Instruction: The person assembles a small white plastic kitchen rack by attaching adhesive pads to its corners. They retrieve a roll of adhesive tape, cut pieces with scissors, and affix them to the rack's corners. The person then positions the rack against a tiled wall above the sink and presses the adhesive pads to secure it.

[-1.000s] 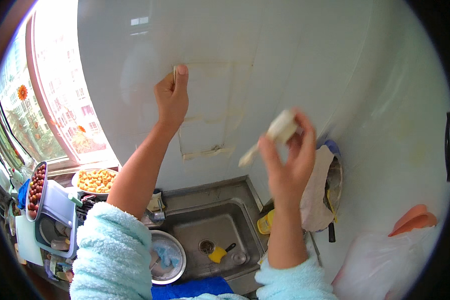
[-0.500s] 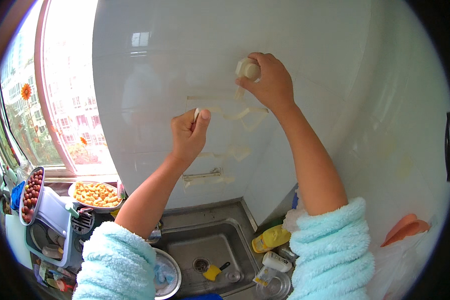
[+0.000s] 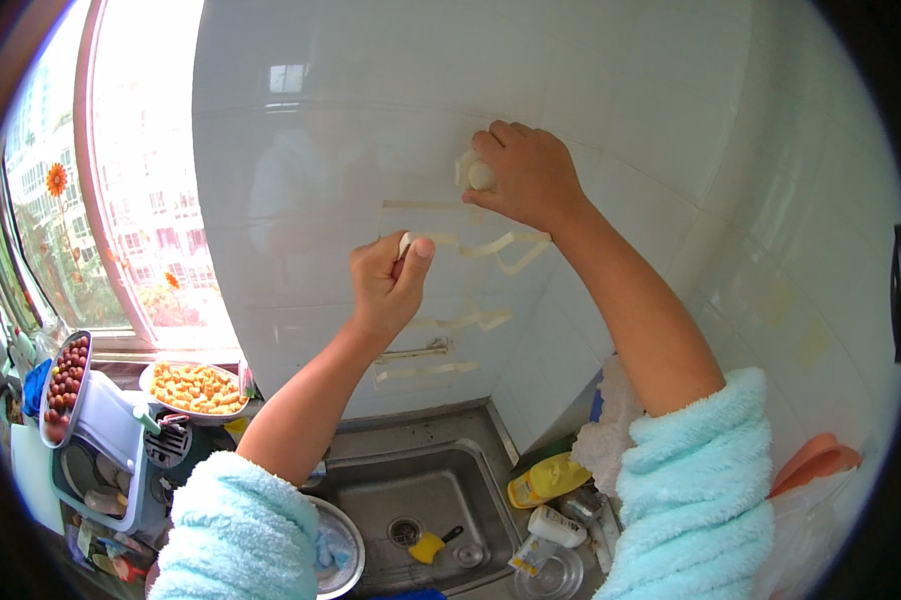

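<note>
I could pass above the sink [image 3: 451, 470], lower centre. The yellow bottle [image 3: 549, 480] and white bottle [image 3: 557, 526] obstruct its right.

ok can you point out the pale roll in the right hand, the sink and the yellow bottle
Pale roll [image 3: 481, 176]: head view, its uncovered round part.
Sink [image 3: 446, 488]: head view, bare basin floor.
Yellow bottle [image 3: 549, 480]: head view, middle of its body.
</note>
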`<state>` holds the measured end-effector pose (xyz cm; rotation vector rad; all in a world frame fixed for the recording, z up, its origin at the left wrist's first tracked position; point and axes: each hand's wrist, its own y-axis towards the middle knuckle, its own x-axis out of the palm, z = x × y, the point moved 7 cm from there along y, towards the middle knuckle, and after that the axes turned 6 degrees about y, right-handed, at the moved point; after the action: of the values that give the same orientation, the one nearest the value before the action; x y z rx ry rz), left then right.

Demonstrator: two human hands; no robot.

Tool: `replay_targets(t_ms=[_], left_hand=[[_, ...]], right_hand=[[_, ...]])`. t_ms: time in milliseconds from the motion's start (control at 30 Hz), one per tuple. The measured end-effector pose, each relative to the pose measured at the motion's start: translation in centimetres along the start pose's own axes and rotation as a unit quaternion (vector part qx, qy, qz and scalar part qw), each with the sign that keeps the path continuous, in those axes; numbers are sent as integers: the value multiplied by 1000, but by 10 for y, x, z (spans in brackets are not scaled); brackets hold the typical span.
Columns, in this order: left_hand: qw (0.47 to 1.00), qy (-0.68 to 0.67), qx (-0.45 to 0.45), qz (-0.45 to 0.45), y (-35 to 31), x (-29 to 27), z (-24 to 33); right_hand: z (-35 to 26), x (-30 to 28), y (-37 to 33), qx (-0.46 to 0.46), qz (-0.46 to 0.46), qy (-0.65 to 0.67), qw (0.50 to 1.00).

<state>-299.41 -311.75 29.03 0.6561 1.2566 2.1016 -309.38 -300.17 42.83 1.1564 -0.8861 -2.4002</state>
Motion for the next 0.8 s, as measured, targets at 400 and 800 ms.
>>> replay_targets(t_ms=[400, 800], left_hand=[[1000, 5, -10, 5, 9, 6, -2], [999, 5, -42, 0, 25, 15, -16]], right_hand=[[18, -11, 15, 44, -21, 4, 999], [29, 4, 14, 111, -13, 0, 994]])
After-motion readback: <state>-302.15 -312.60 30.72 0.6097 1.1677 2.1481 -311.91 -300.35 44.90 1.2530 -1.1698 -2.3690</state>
